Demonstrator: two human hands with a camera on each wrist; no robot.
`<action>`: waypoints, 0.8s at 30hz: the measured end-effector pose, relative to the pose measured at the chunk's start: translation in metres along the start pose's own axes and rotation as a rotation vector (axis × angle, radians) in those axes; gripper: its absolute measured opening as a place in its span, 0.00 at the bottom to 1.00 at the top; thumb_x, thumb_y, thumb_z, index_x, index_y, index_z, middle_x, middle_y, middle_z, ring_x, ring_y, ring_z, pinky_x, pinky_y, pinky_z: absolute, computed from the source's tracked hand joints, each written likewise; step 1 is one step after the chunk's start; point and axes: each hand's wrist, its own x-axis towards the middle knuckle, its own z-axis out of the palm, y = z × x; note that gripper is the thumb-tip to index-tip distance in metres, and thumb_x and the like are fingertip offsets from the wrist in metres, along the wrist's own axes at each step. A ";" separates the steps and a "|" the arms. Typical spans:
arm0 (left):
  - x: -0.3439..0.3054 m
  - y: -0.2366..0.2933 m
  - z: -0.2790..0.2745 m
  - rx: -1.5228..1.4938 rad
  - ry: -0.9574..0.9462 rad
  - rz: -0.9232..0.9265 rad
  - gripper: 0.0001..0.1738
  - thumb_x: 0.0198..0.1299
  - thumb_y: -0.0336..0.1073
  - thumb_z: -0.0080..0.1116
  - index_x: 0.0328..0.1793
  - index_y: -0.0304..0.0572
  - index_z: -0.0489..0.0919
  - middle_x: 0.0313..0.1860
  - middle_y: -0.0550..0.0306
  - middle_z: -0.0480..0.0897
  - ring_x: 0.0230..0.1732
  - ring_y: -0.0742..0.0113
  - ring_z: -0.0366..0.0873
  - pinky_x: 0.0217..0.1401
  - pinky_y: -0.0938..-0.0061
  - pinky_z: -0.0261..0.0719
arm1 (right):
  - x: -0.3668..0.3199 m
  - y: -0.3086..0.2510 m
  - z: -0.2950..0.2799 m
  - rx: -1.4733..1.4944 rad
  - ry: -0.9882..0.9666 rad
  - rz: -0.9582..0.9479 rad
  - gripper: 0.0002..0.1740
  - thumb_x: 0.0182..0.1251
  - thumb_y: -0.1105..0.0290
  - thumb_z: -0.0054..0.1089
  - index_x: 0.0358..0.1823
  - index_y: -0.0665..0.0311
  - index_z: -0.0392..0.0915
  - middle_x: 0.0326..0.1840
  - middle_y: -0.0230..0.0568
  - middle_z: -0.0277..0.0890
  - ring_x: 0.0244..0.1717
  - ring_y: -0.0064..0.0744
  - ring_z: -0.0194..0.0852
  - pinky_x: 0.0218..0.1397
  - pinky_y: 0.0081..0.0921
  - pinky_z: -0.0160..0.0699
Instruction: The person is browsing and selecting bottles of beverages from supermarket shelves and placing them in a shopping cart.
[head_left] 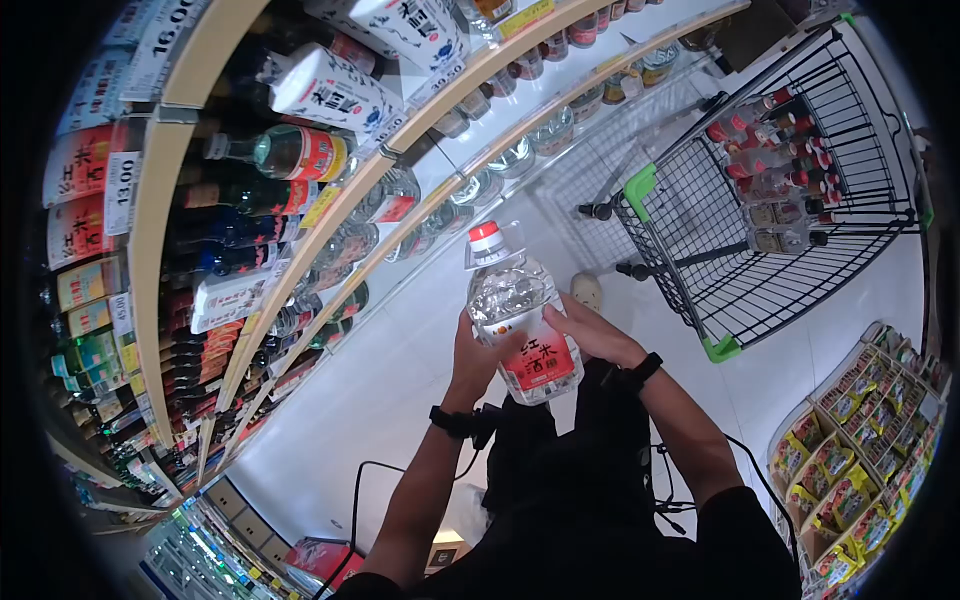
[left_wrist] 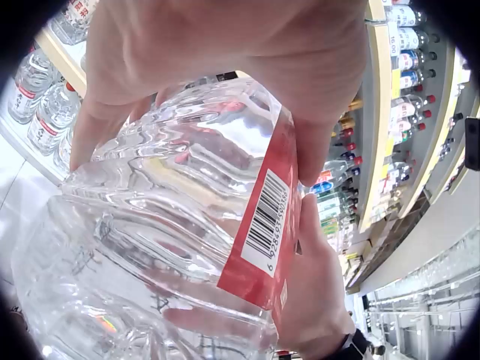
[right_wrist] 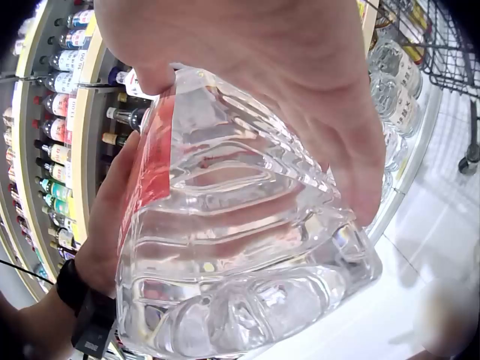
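A large clear plastic jug of liquor (head_left: 510, 290) with a red cap and a red-and-white label is held upright in front of the body, label facing up toward the head camera. My left hand (head_left: 477, 358) grips its left side, thumb across the label. On the opposite side my right hand (head_left: 590, 332) grips it, thumb at the label's upper edge. In the left wrist view a barcode (left_wrist: 266, 223) shows on the red label's side. The jug's ridged clear wall (right_wrist: 240, 225) and base fill the right wrist view, with fingers wrapped behind it.
Shelves of bottles (head_left: 300, 155) with price tags run along the left. A wire shopping cart (head_left: 690, 290) with green corners, holding several bottles (head_left: 775, 185), stands at the upper right. At the lower right is a rack of packaged snacks (head_left: 850, 440). Black cables (head_left: 365, 490) hang beside the body.
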 end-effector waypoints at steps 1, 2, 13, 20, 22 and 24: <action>0.009 -0.004 -0.002 -0.003 -0.004 0.003 0.47 0.49 0.33 0.78 0.71 0.31 0.60 0.61 0.43 0.76 0.60 0.56 0.79 0.61 0.65 0.83 | 0.010 0.006 0.000 -0.007 0.028 -0.037 0.52 0.71 0.31 0.41 0.78 0.69 0.50 0.76 0.58 0.60 0.77 0.49 0.58 0.78 0.37 0.52; 0.018 -0.008 -0.005 -0.004 -0.011 0.006 0.48 0.49 0.33 0.78 0.72 0.31 0.59 0.61 0.43 0.76 0.61 0.56 0.79 0.62 0.65 0.82 | 0.021 0.014 -0.001 -0.013 0.058 -0.075 0.51 0.71 0.33 0.44 0.78 0.70 0.50 0.76 0.58 0.61 0.77 0.48 0.59 0.78 0.37 0.53; 0.130 -0.067 -0.039 0.013 -0.119 0.264 0.68 0.38 0.30 0.83 0.79 0.27 0.45 0.70 0.40 0.69 0.68 0.55 0.72 0.72 0.62 0.71 | 0.113 0.032 -0.027 0.097 0.141 -0.326 0.59 0.51 0.57 0.80 0.77 0.71 0.50 0.71 0.54 0.66 0.73 0.40 0.64 0.75 0.35 0.61; 0.183 -0.068 -0.055 0.042 -0.119 0.394 0.70 0.32 0.27 0.84 0.80 0.27 0.48 0.69 0.41 0.71 0.68 0.56 0.72 0.72 0.63 0.70 | 0.181 0.051 -0.046 0.011 0.194 -0.476 0.58 0.46 0.58 0.82 0.74 0.74 0.55 0.67 0.53 0.71 0.69 0.39 0.70 0.72 0.34 0.66; 0.196 -0.073 -0.063 0.037 -0.116 0.391 0.70 0.31 0.27 0.84 0.80 0.28 0.48 0.68 0.42 0.72 0.68 0.57 0.73 0.72 0.63 0.70 | 0.195 0.050 -0.048 0.006 0.208 -0.498 0.56 0.46 0.58 0.83 0.72 0.74 0.58 0.64 0.52 0.74 0.66 0.39 0.73 0.70 0.34 0.68; 0.212 -0.086 -0.074 0.045 -0.111 0.436 0.71 0.31 0.27 0.84 0.81 0.29 0.49 0.68 0.43 0.72 0.68 0.57 0.73 0.72 0.63 0.70 | 0.209 0.053 -0.049 -0.004 0.224 -0.498 0.54 0.46 0.58 0.83 0.70 0.74 0.61 0.61 0.52 0.76 0.63 0.39 0.75 0.68 0.33 0.70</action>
